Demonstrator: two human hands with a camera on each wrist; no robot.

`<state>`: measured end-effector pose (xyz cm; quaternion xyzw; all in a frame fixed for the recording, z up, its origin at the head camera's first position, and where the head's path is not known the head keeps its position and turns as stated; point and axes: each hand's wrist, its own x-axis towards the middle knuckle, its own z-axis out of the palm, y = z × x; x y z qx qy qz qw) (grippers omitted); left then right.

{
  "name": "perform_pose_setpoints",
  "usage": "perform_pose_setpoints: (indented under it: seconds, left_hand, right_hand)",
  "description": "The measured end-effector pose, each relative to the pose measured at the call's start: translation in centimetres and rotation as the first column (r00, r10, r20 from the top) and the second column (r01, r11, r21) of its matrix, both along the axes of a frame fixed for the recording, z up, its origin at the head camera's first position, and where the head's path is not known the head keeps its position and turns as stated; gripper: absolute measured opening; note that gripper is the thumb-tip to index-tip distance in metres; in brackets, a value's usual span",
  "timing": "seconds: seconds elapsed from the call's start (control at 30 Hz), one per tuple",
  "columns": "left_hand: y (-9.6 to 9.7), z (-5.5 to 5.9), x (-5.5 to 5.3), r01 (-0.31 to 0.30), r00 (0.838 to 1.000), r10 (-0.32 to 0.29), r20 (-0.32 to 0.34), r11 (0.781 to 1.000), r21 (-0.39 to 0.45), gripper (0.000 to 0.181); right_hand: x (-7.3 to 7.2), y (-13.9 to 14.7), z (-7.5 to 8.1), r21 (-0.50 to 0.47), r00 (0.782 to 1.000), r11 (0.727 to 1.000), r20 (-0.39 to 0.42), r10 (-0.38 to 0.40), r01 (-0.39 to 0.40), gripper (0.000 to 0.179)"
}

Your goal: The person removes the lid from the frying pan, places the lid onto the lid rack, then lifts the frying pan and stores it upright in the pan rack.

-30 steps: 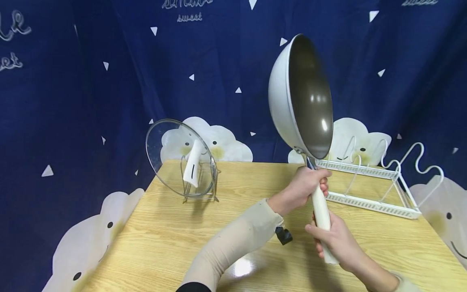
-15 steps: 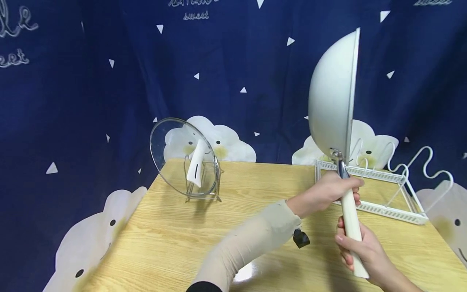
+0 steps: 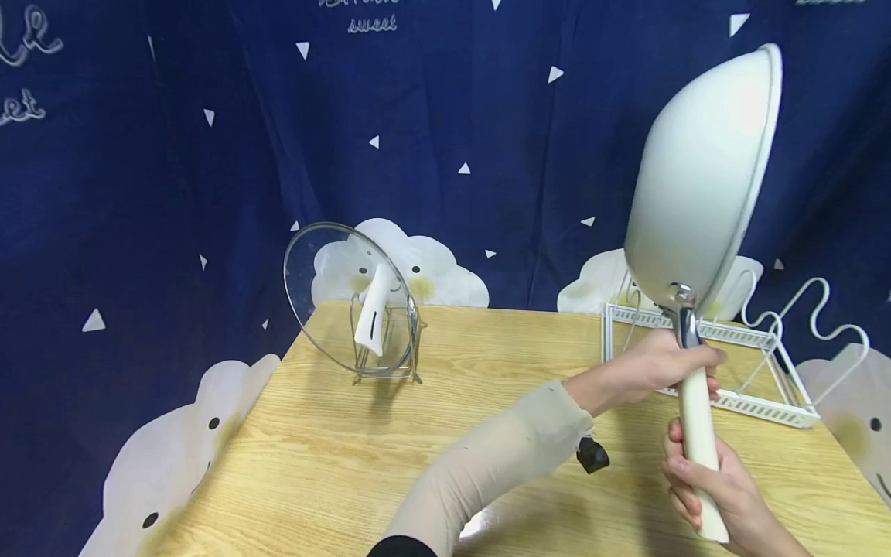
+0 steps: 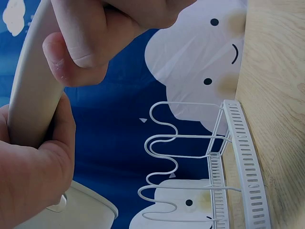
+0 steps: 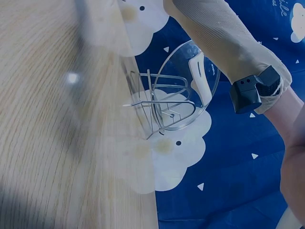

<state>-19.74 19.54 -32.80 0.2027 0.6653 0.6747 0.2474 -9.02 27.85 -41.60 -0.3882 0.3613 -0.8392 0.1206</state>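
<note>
A deep white wok [image 3: 703, 170] is held up on the right side of the head view, bowl upward and handle down. Its pale outer side faces me, so its dark inside is hidden. My left hand [image 3: 657, 363] grips the handle [image 3: 698, 418] at the top, just under the metal joint. Lower down, near the handle's end, my right hand [image 3: 724, 483] wraps round it. Behind the wok and hands stands a white wire rack [image 3: 759, 410] with wavy dividers, also seen whole in the left wrist view, where the rack [image 4: 245, 157] lies apart from both hands.
A glass lid [image 3: 313, 309] with a white handle [image 3: 372, 317] leans in a small metal stand [image 3: 390, 371] at the table's back left. The wooden table [image 3: 313, 464] ends at a blue curtain [image 3: 452, 116] with cloud prints.
Both hands have carried the wok to the right. It has turned about its handle, from showing its dark inside to showing its white outside, and now tilts right. The lid stays in its stand.
</note>
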Motion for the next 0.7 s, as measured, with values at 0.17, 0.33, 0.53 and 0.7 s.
perform_pose_setpoints:
  seconds: [0.17, 0.33, 0.53, 0.7]
  left_hand:
    - [0.5, -0.2, 0.2, 0.004, 1.0, -0.004, 0.007, 1.0, -0.002, 0.021]
    - [0.9, -0.4, 0.4, -0.013, 1.0, 0.013, 0.022, 1.0, -0.021, 0.021]
    - [1.5, -0.9, 0.5, -0.061, 0.997, 0.063, 0.04, 0.996, -0.063, 0.021]
    - [2.0, -1.2, 0.7, -0.087, 0.995, 0.091, 0.037, 0.992, -0.096, 0.019]
  right_hand:
    - [0.3, 0.2, -0.2, -0.021, 1.0, 1.0, 0.001, 0.017, -0.017, 0.047]
    - [0.3, 0.4, -0.4, -0.042, 0.999, 0.998, 0.005, 0.039, -0.038, 0.047]
    - [0.3, 0.7, -0.8, -0.064, 0.997, 0.995, 0.012, 0.083, -0.082, 0.048]
    - [0.4, 1.1, -1.0, -0.09, 0.991, 0.988, 0.02, 0.13, -0.128, 0.048]
